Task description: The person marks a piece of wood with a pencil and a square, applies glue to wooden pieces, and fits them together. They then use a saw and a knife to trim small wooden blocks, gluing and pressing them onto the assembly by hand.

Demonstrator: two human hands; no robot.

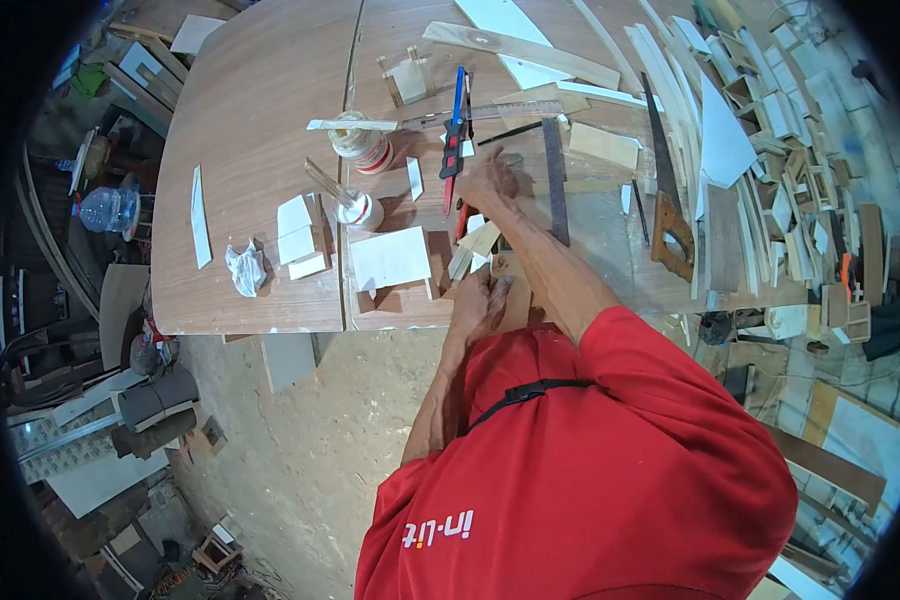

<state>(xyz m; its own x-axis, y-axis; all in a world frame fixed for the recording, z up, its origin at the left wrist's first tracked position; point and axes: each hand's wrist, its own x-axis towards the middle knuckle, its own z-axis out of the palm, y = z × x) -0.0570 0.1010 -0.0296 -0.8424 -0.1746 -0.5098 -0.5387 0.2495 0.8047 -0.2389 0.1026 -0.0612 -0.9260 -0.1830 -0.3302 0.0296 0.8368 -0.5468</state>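
My left hand (480, 302) is at the table's front edge with its fingers closed on a small wooden piece (513, 300), partly hidden by the hand. Other pale wooden pieces (478, 243) lie just beyond it. My right hand (490, 182) is farther forward over the table, its fingers apart and nothing visible in them. Just left of it lies a red and blue cutter-like tool (453, 135), and a red handle (462, 220) shows below. A dark metal square (555, 185) lies to its right.
On the table (260, 80) stand a glue jar (362, 150) and a white pot (358, 210) with sticks. White-topped wooden blocks (390, 260), a crumpled cloth (246, 268) and a ruler (500, 110) lie around. A handsaw (673, 240) and long strips (670, 110) are at the right.
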